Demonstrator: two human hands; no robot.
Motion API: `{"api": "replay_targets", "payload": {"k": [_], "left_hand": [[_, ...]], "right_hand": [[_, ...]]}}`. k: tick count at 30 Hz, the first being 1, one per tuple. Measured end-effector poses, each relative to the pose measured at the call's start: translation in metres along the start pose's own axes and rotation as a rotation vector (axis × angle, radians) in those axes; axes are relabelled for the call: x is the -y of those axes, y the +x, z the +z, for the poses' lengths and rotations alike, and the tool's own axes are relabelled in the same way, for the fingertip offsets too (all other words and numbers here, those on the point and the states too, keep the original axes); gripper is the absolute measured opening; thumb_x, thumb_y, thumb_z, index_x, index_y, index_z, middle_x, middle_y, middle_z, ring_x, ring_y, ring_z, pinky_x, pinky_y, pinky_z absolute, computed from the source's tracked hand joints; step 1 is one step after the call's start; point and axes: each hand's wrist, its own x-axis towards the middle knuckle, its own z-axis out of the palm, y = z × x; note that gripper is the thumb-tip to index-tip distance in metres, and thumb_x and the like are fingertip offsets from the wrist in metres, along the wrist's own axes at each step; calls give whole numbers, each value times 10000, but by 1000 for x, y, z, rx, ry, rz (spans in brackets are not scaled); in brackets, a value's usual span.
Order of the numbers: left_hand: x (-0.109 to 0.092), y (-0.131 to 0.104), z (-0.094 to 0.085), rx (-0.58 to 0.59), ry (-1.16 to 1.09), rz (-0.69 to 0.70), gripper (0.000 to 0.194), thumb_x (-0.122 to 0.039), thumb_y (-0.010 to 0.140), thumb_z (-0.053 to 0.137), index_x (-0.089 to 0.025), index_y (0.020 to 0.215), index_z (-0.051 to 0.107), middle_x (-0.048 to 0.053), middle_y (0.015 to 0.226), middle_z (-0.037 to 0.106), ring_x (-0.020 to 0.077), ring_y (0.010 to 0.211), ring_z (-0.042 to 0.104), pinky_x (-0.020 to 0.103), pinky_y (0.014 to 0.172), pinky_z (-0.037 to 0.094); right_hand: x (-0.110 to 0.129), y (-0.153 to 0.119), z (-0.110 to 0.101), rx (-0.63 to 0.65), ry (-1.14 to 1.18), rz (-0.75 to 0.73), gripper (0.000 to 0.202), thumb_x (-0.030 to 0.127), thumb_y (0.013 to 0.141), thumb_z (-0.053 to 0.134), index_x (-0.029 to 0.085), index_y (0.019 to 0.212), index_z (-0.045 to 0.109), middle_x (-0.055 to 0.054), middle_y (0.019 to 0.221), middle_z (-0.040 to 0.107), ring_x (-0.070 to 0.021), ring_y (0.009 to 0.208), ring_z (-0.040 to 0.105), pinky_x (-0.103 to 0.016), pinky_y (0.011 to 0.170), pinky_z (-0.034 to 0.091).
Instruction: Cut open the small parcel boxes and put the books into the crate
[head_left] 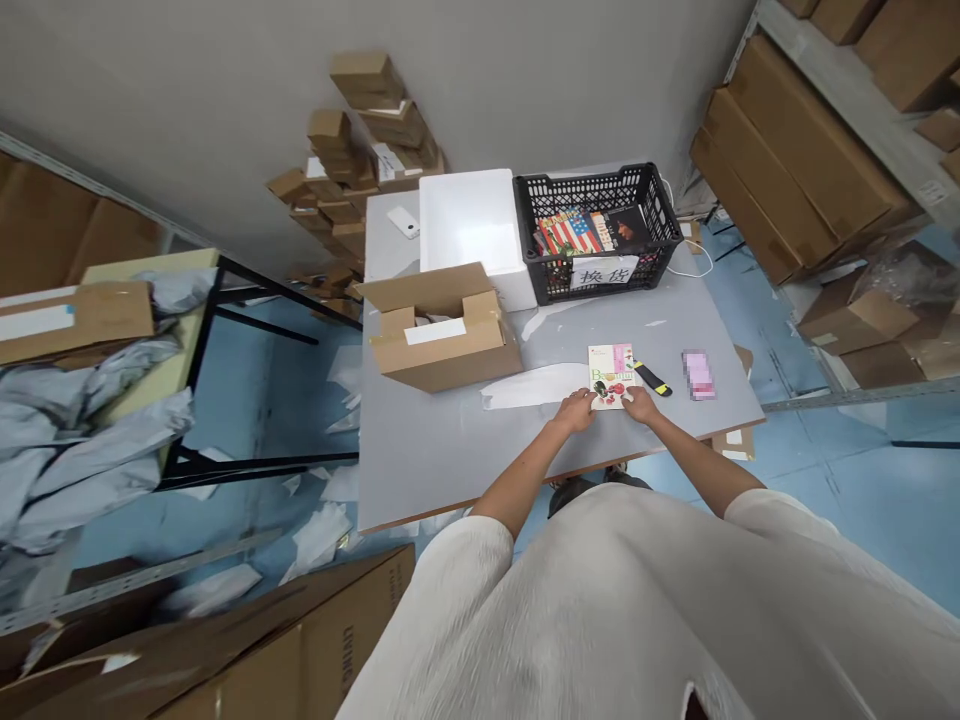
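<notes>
Your left hand (pixel 577 410) and right hand (pixel 639 405) are clamped on the book (pixel 612 362)'s near corners, at the desk (pixel 450 450)'s near side. The box (pixel 457 362) stands open; other books (pixel 571 234) lie in the crate (pixel 551 278); yours is not yet released.

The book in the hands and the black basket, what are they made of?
The book seems paper, perhaps smooth card outside: its flat cover is printed with pictures. The black basket is probably dull plastic: its stiff walls have neat holes.
</notes>
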Motion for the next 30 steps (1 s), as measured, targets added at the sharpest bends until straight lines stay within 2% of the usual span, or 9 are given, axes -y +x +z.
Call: {"api": "replay_targets", "payload": {"k": [4,9,13,16,20,23,25,28,30], "left_hand": [[-8,14,25,65,-58,-59,653,-286,983,577,-230,1629,500,168,1705,470,378,1542,501,508,1258,422],[-13,22,49,89,-158,-180,767,-314,948,634,-220,1677,418,192,1802,323,410,1604,442,515,1278,399],[-18,23,60,92,-217,-236,909,-349,903,704,-172,1717,340,224,1853,169,418,1675,327,480,1335,318],[-20,23,64,84,-257,-276,961,-380,884,732,-167,1728,323,226,1854,165,409,1689,300,455,1350,294],[-17,20,66,47,-328,-277,933,-391,853,759,-176,1689,404,216,1835,246,381,1667,356,433,1334,330],[-13,19,67,-26,-411,-211,909,-421,815,795,-180,1635,485,207,1740,437,366,1606,457,435,1301,385],[-11,18,65,-61,-462,-154,865,-436,804,818,-191,1588,547,186,1643,560,357,1544,532,436,1278,420],[-15,20,58,-98,-525,-93,695,-401,845,816,-203,1490,647,156,1542,662,346,1471,599,438,1259,451],[-20,21,51,-164,-582,-94,522,-366,932,740,-205,1426,689,140,1497,700,320,1412,643,436,1236,478]], "right_hand": [[-18,4,5,22,98,30,587,285,871,680,137,1439,684,-196,1553,647,-345,1510,553,-458,1278,419],[-20,10,6,30,231,82,605,311,879,691,164,1464,652,-181,1585,629,-337,1499,575,-469,1272,437],[-17,12,0,29,368,164,594,296,844,715,181,1425,665,-153,1520,687,-316,1426,646,-447,1214,510],[-14,13,-6,18,463,251,561,295,816,731,180,1364,694,-144,1425,744,-311,1319,716,-429,1121,583],[-7,14,-13,28,518,274,427,259,784,706,174,1199,757,-130,1254,817,-315,1163,779,-423,1014,630],[1,12,-18,46,539,225,358,175,719,648,178,1054,774,-113,1100,846,-310,1042,803,-395,905,651],[7,9,-21,9,535,194,362,158,697,623,184,1030,761,-112,1084,845,-306,1027,802,-383,879,650],[19,0,-26,-66,505,115,358,193,727,625,189,1067,738,-117,1125,831,-291,1029,794,-376,891,648],[28,-9,-26,-88,460,40,348,233,756,651,196,1093,728,-108,1140,821,-271,1006,786,-372,909,642]]}}
